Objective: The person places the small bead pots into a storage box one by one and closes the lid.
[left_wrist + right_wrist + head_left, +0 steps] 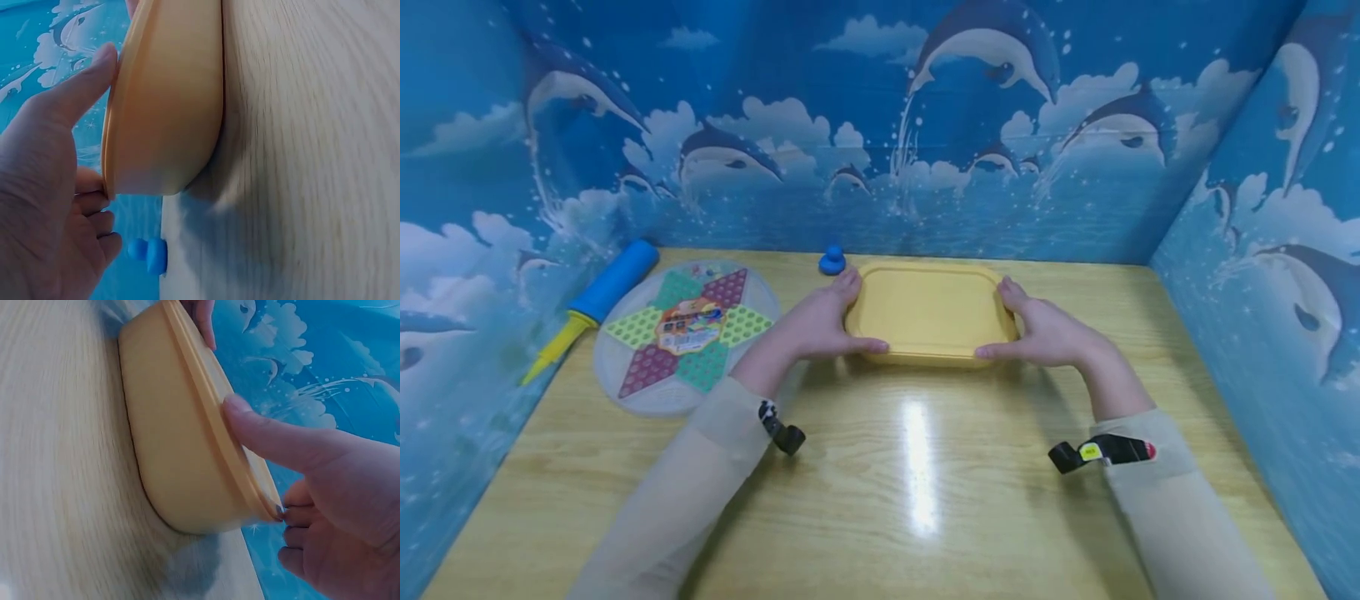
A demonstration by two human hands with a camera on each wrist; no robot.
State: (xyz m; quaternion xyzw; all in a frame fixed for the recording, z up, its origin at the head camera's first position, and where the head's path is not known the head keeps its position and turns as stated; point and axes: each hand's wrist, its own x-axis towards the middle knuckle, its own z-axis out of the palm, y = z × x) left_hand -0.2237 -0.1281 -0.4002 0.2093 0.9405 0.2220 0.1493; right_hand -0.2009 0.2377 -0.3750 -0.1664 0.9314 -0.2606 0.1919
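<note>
A yellow plastic container with a lid (934, 308) sits on the wooden table toward the back. My left hand (815, 323) grips its left end, and my right hand (1051, 332) grips its right end. Both thumbs press along the front edge of the lid, while the other fingers reach round the ends at the rim. In the left wrist view, the container's side wall (169, 94) rises from the tabletop, fingers bent at the lid's corner. From the right wrist, the thumb lies on the lid's rim (209, 406). What the container holds is hidden.
Behind the left hand stands a small blue knob-shaped object (832, 260). A round Chinese checkers board (700, 367) lies at the left, beside a blue and yellow hand pump (613, 282). Dolphin-printed cloth walls (880, 208) border the table (985, 517) at the back and sides.
</note>
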